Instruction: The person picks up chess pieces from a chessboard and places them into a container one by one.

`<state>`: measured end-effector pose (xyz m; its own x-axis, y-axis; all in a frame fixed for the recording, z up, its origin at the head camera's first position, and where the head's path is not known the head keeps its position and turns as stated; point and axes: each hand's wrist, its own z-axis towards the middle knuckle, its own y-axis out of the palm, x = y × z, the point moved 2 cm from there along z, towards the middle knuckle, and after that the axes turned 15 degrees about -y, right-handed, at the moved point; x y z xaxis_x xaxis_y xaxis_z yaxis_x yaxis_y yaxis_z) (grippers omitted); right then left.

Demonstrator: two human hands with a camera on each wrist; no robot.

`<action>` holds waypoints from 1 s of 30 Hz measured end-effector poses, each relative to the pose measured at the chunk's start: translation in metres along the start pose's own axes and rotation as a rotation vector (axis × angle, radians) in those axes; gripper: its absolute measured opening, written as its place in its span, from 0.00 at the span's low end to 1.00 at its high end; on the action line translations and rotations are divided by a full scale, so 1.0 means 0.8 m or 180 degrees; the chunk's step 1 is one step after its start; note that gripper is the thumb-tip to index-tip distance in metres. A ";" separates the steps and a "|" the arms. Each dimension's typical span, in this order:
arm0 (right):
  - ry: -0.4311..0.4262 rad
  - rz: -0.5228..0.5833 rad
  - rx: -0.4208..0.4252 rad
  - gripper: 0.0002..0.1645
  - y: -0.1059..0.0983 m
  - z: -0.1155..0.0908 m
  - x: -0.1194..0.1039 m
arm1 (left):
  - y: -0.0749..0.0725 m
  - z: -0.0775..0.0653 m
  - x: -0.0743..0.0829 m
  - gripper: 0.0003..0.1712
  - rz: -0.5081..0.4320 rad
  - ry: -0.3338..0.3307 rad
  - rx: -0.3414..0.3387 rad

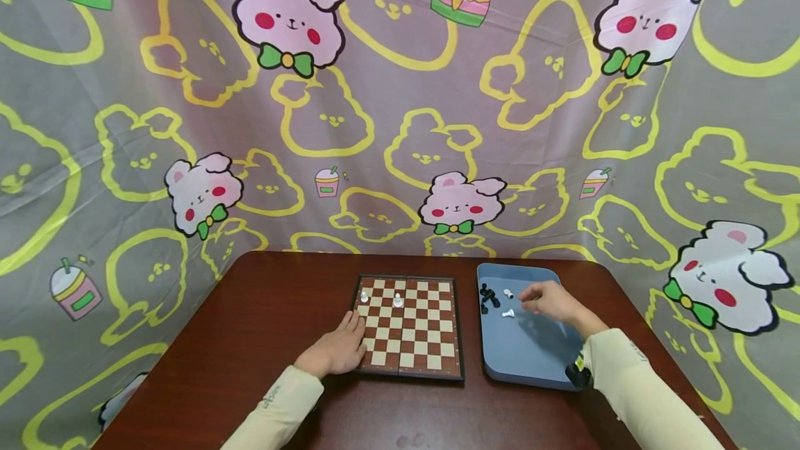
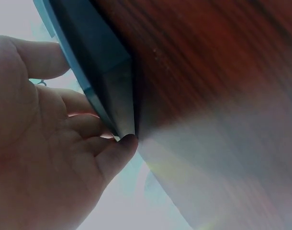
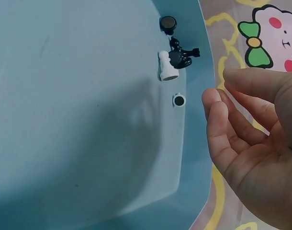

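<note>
My left hand [image 1: 337, 349] rests on the left edge of a brown-and-cream chessboard [image 1: 409, 377]. In the left wrist view its thumb and fingers lie against the board's dark side, the little finger touching the corner. Toward the far left of the board stand two white chess pieces, a small one [image 1: 364, 296] and a taller one [image 1: 398, 301]. Over the blue tray [image 1: 537, 360] hovers my right hand [image 1: 553, 303], fingers loosely bent, nothing visible between them. White chess pieces [image 1: 508, 314] lie close to its fingertips, beside a cluster of black chess pieces [image 3: 180, 58].
Both board and tray are on a dark reddish-brown table [image 1: 262, 311], the tray just right of the board. The tray has raised walls. A curtain [image 1: 387, 123] printed with cartoon animals hangs behind the table and along its sides.
</note>
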<state>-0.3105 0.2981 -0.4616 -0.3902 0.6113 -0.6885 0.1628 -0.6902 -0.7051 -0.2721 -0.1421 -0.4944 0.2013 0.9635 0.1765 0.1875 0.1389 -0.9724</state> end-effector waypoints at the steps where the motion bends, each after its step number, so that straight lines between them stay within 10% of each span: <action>1: -0.0004 -0.0020 -0.0007 0.12 0.000 0.000 0.000 | 0.000 0.000 0.000 0.32 -0.0004 0.0007 0.0002; 30: -0.0196 -0.0020 -0.0052 0.12 0.038 0.046 -0.080 | 0.000 0.000 -0.002 0.33 -0.0030 -0.0015 -0.0060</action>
<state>-0.3142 0.2235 -0.4329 -0.4462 0.5904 -0.6726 0.1747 -0.6796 -0.7125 -0.2721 -0.1440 -0.4948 0.1949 0.9632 0.1849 0.2076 0.1438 -0.9676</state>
